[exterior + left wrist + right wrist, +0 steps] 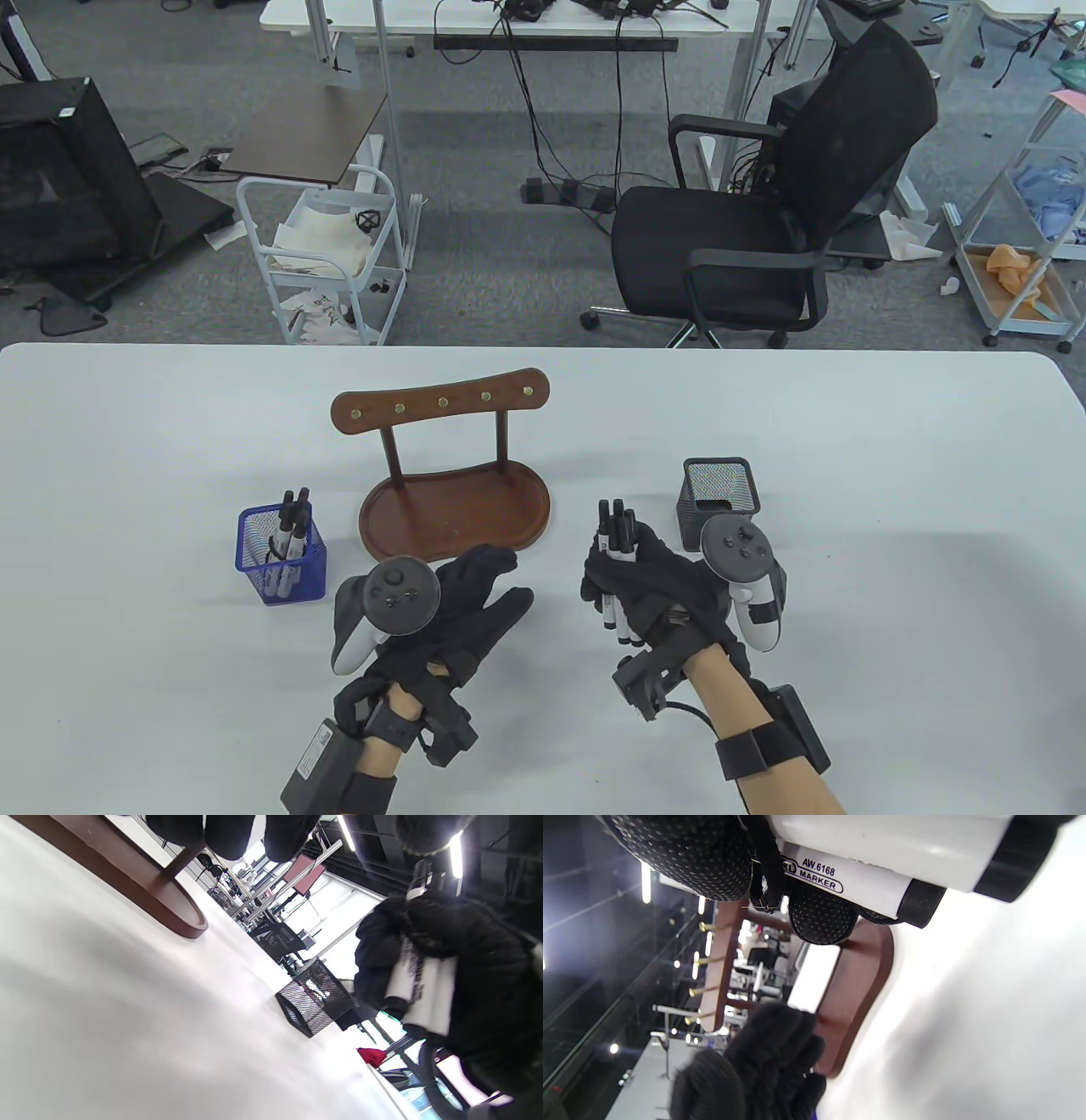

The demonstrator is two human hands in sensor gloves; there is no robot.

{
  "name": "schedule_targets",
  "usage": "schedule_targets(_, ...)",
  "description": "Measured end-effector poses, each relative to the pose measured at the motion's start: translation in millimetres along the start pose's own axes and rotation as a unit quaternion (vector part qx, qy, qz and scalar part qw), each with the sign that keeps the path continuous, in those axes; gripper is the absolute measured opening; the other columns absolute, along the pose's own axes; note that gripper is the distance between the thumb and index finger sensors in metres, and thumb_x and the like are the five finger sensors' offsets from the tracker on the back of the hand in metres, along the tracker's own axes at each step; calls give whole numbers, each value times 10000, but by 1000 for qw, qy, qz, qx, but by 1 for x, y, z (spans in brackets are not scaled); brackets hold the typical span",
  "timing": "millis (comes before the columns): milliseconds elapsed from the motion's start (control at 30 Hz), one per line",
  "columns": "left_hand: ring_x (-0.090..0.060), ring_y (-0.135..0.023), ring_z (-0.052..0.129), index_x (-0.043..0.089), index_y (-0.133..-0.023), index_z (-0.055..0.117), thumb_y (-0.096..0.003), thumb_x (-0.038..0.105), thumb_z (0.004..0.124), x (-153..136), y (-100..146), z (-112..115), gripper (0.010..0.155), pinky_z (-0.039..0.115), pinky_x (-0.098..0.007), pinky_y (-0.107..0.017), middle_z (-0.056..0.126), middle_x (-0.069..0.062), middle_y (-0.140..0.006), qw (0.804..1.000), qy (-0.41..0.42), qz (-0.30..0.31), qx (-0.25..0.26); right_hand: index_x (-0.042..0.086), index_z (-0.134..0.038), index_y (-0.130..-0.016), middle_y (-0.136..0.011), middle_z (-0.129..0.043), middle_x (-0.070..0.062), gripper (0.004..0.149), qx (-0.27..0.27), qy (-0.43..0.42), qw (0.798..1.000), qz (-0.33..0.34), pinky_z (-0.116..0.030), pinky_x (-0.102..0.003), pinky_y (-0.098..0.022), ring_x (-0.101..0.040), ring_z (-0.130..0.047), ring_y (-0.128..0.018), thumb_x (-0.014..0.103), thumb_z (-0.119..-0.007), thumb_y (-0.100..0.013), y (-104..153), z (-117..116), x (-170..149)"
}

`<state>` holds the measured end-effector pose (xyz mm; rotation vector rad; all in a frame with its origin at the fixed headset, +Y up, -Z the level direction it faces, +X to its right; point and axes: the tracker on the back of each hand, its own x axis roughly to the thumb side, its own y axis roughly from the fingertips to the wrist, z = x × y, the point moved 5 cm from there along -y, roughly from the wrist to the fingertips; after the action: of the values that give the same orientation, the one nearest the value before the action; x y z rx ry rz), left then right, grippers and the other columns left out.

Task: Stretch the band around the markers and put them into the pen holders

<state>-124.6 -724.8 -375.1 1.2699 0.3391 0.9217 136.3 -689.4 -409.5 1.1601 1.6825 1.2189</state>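
Note:
My right hand (632, 564) grips a bundle of white markers with black caps (618, 533), held upright above the table just left of the black mesh pen holder (718, 497). In the right wrist view the marker barrels (878, 853) lie against my gloved fingers (818, 914), with a thin black band (765, 874) across them. My left hand (488, 586) hovers with straight fingers in front of the wooden stand, holding nothing. A blue mesh pen holder (280, 556) at the left holds a bundle of markers (290, 531). The left wrist view shows the right hand with markers (424, 988).
A brown wooden stand with an oval tray and a peg rail (454, 501) sits mid-table between the two holders. The white table (891, 475) ends at a far edge; beyond it stand an office chair (764, 221) and a white trolley (327, 255).

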Motion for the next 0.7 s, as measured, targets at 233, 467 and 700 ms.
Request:
schedule_targets(233, -604, -1148, 304, 134, -1198, 442, -587, 675, 593, -7, -1, 4, 830, 284, -807, -740, 385, -266, -1305, 999, -28, -18, -9, 272, -638, -910, -918, -809, 21, 436, -35, 3, 999, 13, -820, -485, -627, -238, -976, -725, 350, -857, -542, -2, 44, 20)
schedule_targets(467, -605, -1146, 308, 134, -1195, 448, -587, 676, 593, -8, 0, 3, 828, 291, -801, -743, 388, -269, -1303, 999, -25, -18, -8, 298, -609, -924, -941, -797, 56, 437, -83, 34, 996, 7, -657, -545, -737, -286, -863, -863, 367, -831, -554, -15, 85, 29)
schedule_targets(700, -603, -1146, 311, 136, -1192, 459, -586, 675, 593, -8, 1, 2, 822, 301, -797, -747, 395, -268, -1301, 1000, -21, -18, -6, 339, -601, -932, -984, -802, 78, 436, -135, 61, 989, -12, -358, -663, -794, -304, -697, -1035, 405, -814, -558, -32, 114, 22)
